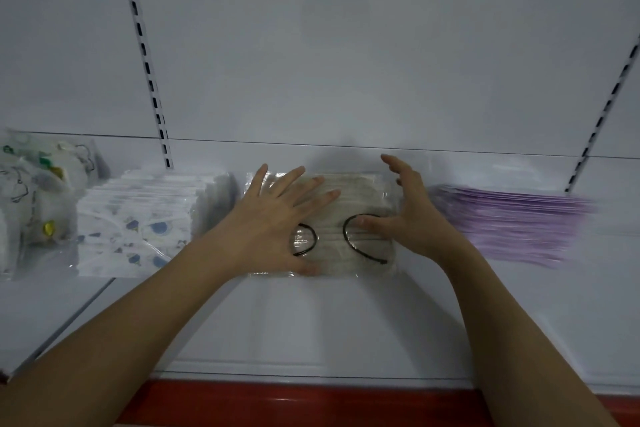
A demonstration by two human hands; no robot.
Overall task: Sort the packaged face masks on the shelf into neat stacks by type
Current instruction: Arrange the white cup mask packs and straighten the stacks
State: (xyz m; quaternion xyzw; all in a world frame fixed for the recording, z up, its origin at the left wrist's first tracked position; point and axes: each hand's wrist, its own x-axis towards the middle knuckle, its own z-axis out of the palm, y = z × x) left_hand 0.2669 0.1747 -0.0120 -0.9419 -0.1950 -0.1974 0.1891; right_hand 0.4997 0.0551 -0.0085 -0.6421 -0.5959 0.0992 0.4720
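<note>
Left hand spread flat on beige mask pack, right hand cupping its right edge

Four groups sit in a row along the white shelf: cartoon-print masks piled loosely at far left, a blue-patterned white stack beside them, beige masks with black ear loops flat in the centre, and a fanned purple stack on the right.

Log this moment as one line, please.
phase: squaring stack | left hand: flat on beige masks | right hand: against stack's right edge | neighbours: purple masks, printed masks
</note>
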